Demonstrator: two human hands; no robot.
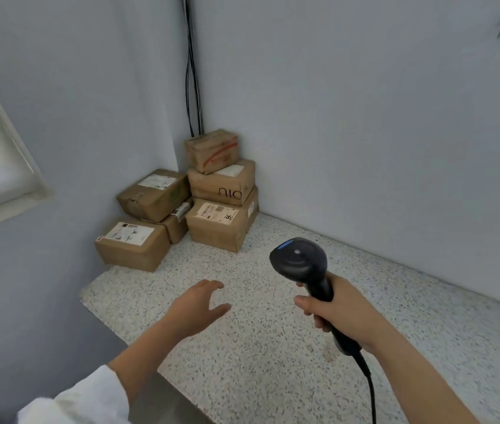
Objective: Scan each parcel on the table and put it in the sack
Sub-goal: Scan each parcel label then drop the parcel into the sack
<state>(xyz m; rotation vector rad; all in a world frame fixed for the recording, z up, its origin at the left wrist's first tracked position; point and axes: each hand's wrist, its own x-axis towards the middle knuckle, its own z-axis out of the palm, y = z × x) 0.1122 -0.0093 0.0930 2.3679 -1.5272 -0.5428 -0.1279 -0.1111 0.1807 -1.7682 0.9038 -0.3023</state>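
Several brown cardboard parcels are piled in the far corner of the speckled table point(273, 347). The nearest parcel point(132, 244) lies at the left with a white label on top. A larger labelled parcel point(221, 224) carries two stacked ones, topped by a small box with a red stripe point(212, 149). My right hand point(339, 313) grips a black barcode scanner point(302, 261), its head pointing toward the pile. Above the table, short of the parcels, my left hand point(196, 307) hovers with fingers spread and nothing in it. No sack is in view.
Grey walls close the table at the back and left. Black cables point(192, 71) run down the corner behind the pile. A window frame point(3, 166) sits at the left. The scanner's cord point(371, 390) trails down toward me.
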